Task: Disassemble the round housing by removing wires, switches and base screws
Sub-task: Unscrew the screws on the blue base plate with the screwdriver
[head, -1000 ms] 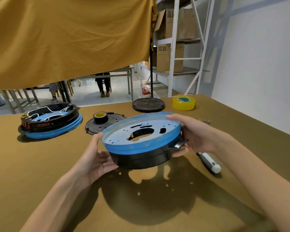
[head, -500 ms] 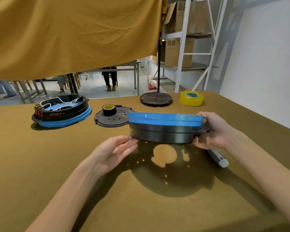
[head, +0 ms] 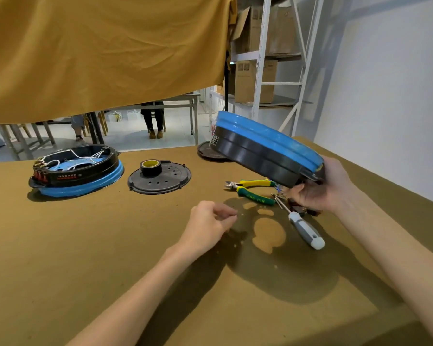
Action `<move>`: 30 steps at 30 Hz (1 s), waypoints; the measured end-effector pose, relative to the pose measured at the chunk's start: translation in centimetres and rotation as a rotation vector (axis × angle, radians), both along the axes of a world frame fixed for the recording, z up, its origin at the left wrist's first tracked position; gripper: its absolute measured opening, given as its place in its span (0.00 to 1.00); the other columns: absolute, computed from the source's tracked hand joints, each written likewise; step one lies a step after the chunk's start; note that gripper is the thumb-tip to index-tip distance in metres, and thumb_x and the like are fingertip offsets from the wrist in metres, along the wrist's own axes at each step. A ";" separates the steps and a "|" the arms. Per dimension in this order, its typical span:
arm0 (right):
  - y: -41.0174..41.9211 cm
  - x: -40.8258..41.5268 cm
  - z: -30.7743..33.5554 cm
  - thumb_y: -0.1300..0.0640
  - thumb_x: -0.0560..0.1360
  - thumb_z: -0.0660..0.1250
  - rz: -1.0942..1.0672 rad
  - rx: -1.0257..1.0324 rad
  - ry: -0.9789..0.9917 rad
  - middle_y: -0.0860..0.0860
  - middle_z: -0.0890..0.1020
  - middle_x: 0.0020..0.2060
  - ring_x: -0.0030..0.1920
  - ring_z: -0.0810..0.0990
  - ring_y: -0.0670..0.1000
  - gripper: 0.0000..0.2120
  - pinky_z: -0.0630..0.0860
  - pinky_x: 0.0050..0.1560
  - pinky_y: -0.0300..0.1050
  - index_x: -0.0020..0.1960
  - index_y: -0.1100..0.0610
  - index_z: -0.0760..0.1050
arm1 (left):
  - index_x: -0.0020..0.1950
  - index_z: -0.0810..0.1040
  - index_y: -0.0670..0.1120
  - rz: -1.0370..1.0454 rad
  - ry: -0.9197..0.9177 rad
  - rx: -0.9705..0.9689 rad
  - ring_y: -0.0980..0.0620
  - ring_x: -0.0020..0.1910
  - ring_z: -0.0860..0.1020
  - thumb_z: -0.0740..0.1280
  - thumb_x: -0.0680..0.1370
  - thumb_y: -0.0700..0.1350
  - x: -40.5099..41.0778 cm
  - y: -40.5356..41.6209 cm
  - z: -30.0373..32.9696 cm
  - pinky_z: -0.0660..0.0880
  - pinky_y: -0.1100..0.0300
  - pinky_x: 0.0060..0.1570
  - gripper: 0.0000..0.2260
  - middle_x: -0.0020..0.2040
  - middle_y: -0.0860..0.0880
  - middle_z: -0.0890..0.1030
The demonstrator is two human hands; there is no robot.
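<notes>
On the table (head: 60,245), far left, sat a second wired housing (head: 76,171) — then a black plate (head: 160,181). The left hand (head: 208,226) hovered loosely curled, holding nothing. Pliers (head: 255,191) and a screwdriver (head: 305,229) lay beside it. The right hand (head: 320,188) gripped the round housing (head: 265,148) by its edge — lifted, tilted.

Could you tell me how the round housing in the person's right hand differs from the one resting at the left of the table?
The held housing is lifted off the table, tilted, gripped at one edge by the right hand; the resting housing lies flat. The held one has its blue band uppermost; the resting one has it at the bottom. The resting housing shows white wires inside; the held one's interior is hidden. Both are round, black and blue-banded.
</notes>
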State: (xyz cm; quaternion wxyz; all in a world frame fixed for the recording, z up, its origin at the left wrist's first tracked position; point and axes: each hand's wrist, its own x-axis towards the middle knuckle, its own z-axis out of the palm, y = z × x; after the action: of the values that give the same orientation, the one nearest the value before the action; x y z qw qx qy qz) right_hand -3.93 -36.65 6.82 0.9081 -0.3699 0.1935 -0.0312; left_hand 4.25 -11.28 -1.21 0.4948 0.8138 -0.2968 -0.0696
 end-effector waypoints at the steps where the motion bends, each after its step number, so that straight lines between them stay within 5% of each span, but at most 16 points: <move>1: -0.2 -0.4 -0.1 0.51 0.73 0.61 -0.022 0.025 0.007 0.54 0.79 0.46 0.40 0.75 0.51 0.15 0.73 0.26 0.39 0.56 0.56 0.77 | 0.53 0.86 0.53 0.003 -0.035 -0.010 0.59 0.41 0.80 0.73 0.79 0.47 0.1 -1.5 0.2 0.74 0.69 0.36 0.04 0.45 0.56 0.83; 7: -2.3 -2.9 -1.3 0.53 0.71 0.63 -0.196 0.096 0.058 0.54 0.76 0.48 0.38 0.75 0.52 0.14 0.74 0.28 0.40 0.54 0.57 0.73 | 0.54 0.87 0.46 -0.009 -0.106 -0.036 0.56 0.48 0.82 0.74 0.77 0.42 0.3 -8.9 0.1 0.79 0.61 0.50 0.06 0.48 0.51 0.86; 10: -2.9 -3.9 -1.8 0.54 0.69 0.64 -0.259 0.062 0.051 0.56 0.77 0.46 0.36 0.76 0.54 0.15 0.74 0.29 0.41 0.54 0.58 0.72 | 0.60 0.85 0.47 -0.011 -0.043 -0.023 0.56 0.47 0.82 0.71 0.80 0.43 0.2 -10.2 -0.2 0.76 0.67 0.45 0.09 0.47 0.53 0.85; 13: -3.2 -4.5 -2.2 0.56 0.65 0.66 -0.291 -0.022 0.025 0.58 0.80 0.44 0.37 0.79 0.54 0.20 0.76 0.32 0.42 0.57 0.57 0.73 | 0.63 0.82 0.44 0.075 0.362 -0.253 0.55 0.45 0.84 0.62 0.85 0.46 0.6 -9.1 0.3 0.77 0.66 0.36 0.12 0.46 0.52 0.86; 16: -3.0 -4.1 -2.7 0.56 0.65 0.67 -0.275 -0.105 -0.040 0.58 0.86 0.38 0.37 0.86 0.57 0.23 0.84 0.43 0.50 0.59 0.58 0.73 | 0.69 0.75 0.38 0.035 0.863 -0.564 0.48 0.53 0.85 0.55 0.87 0.53 1.3 -5.7 2.1 0.81 0.54 0.44 0.22 0.56 0.43 0.85; 18: -2.2 -3.3 -3.1 0.55 0.69 0.66 -0.237 -0.176 -0.063 0.58 0.87 0.41 0.43 0.88 0.59 0.21 0.84 0.48 0.57 0.62 0.56 0.74 | 0.72 0.70 0.38 -0.045 0.993 -0.623 0.42 0.57 0.84 0.56 0.84 0.62 1.4 -3.0 3.0 0.83 0.49 0.49 0.30 0.63 0.38 0.82; 22: 0.8 -1.2 -3.8 0.51 0.72 0.65 -0.172 -0.371 -0.021 0.57 0.85 0.52 0.49 0.85 0.57 0.19 0.84 0.46 0.56 0.62 0.53 0.75 | 0.79 0.62 0.43 -0.032 0.950 -0.512 0.39 0.60 0.83 0.66 0.75 0.69 1.2 0.9 4.0 0.82 0.41 0.55 0.42 0.69 0.37 0.77; 25: 2.9 0.1 -4.0 0.47 0.71 0.65 -0.088 -0.531 0.009 0.52 0.86 0.45 0.40 0.86 0.50 0.20 0.81 0.36 0.46 0.61 0.52 0.75 | 0.75 0.66 0.45 0.080 0.861 -0.393 0.39 0.53 0.85 0.74 0.73 0.58 0.7 2.9 3.6 0.85 0.45 0.48 0.35 0.64 0.36 0.78; 30: 4.9 0.5 -4.0 0.38 0.75 0.66 0.144 -0.761 0.073 0.54 0.75 0.64 0.57 0.81 0.57 0.33 0.84 0.40 0.55 0.73 0.50 0.61 | 0.65 0.70 0.49 0.238 0.872 -0.480 0.40 0.47 0.87 0.74 0.75 0.50 0.5 6.1 1.4 0.85 0.51 0.39 0.22 0.58 0.36 0.80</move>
State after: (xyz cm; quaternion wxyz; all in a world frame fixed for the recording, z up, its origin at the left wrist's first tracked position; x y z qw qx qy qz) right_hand -3.42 -31.79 2.80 0.6984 -0.6939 0.1738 -0.0238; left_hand 4.80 -5.21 0.17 0.7502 0.6006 0.0243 -0.2755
